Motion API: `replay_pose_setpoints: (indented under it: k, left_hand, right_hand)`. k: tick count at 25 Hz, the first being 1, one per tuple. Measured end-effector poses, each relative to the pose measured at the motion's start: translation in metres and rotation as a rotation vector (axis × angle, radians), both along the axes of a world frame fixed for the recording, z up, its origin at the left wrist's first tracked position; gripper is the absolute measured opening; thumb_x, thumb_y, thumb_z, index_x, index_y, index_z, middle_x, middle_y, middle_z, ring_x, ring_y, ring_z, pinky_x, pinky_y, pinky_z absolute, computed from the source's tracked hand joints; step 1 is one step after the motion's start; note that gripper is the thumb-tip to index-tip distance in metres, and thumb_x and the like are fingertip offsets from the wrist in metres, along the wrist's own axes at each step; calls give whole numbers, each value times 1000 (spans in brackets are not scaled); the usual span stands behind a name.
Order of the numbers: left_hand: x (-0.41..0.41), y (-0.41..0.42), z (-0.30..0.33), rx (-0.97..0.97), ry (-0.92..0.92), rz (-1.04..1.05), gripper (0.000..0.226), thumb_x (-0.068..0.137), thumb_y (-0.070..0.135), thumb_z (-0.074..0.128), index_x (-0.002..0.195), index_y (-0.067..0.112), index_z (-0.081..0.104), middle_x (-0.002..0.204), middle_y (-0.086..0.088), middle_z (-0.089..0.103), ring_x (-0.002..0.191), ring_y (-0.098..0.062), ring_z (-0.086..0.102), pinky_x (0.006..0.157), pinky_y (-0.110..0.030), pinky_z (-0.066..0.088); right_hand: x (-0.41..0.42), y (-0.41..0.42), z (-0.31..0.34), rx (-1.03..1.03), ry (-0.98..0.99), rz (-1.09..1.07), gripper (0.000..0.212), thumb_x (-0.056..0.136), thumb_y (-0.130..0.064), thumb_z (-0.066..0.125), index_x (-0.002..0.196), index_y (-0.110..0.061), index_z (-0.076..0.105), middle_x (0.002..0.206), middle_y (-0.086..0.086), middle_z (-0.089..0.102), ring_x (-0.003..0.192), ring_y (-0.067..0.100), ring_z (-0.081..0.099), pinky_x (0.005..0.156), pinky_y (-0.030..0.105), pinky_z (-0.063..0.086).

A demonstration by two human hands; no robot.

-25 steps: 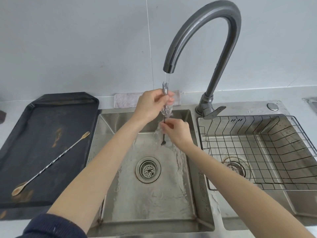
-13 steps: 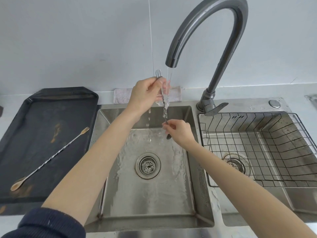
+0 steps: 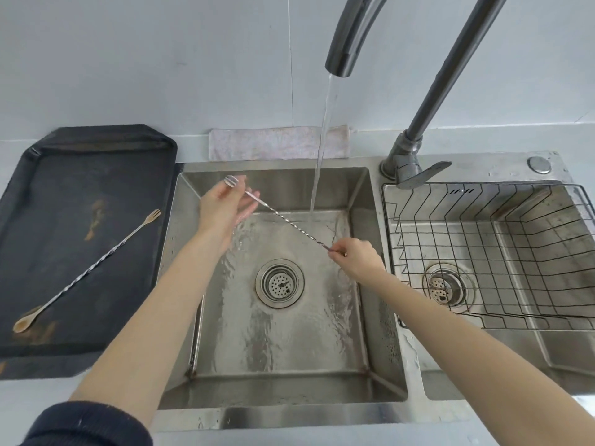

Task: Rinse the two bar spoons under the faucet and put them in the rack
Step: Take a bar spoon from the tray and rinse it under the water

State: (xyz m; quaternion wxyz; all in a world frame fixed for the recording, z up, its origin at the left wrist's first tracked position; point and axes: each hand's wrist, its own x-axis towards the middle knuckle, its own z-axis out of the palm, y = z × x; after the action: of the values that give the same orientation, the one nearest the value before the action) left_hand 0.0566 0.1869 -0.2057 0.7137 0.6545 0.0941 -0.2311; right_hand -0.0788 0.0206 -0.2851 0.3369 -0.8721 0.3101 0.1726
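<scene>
**Bar spoon held across the left basin**

A twisted bar spoon [image 3: 286, 220] slants over the left basin [image 3: 280, 349], beside the water stream [image 3: 322, 140]. The right hand [image 3: 355, 257] pinches its lower end; the left hand [image 3: 225, 206] lies open, fingers relaxed, apparently supporting the forked end. A second bar spoon [image 3: 87, 272] lies diagonally on the black tray [image 3: 96, 156]. The wire rack [image 3: 489, 252] sits in the right basin.

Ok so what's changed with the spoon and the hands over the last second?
The held bar spoon has swung from upright under the faucet stream to a slant across the sink, clear of the water. The left hand has opened, with the fork end resting on its fingers; the right hand still pinches the lower end. The second bar spoon stays on the black tray, the rack still holds no spoon, and water keeps running.
</scene>
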Motion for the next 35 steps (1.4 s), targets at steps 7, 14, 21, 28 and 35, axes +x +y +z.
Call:
replay_pose_setpoints:
  k: [7,14,21,28,35]
  left_hand:
    - [-9,33,-83,283,243,83,38,92,-3,44,129,3,43,88,-10,56,72,-12,56,89,-32,46]
    - [-19,55,-141,539,354,36,31,89,-5,41,115,-1,57,93,-17,61,71,-17,55,58,-8,51]
    - [-23,60,-158,618,449,10,26,89,-2,40,69,11,51,84,-12,53,63,-13,45,61,-20,46]
    - [-25,60,-164,578,457,44,34,90,2,43,123,-6,49,109,-13,52,94,-20,46,78,-28,50]
    - [-29,58,-156,683,430,-82,26,89,8,42,64,14,48,76,-10,52,77,-24,49,65,-29,43]
  right_hand:
    - [-2,0,-29,-57,144,144,21,92,-17,51,105,-10,67,114,11,68,104,29,61,77,28,45]
    - [2,3,-55,-111,225,159,22,92,-13,49,106,-11,67,118,12,65,109,30,59,82,34,50]
    - [8,12,-73,-125,237,167,26,92,-7,45,110,-9,64,121,18,59,116,33,53,90,38,49]
    - [5,16,-79,-113,264,204,28,93,-10,44,117,-10,59,127,13,51,118,31,50,89,37,48]
    - [3,19,-69,-97,267,280,31,95,-14,43,123,-14,56,131,11,50,123,29,46,96,40,46]
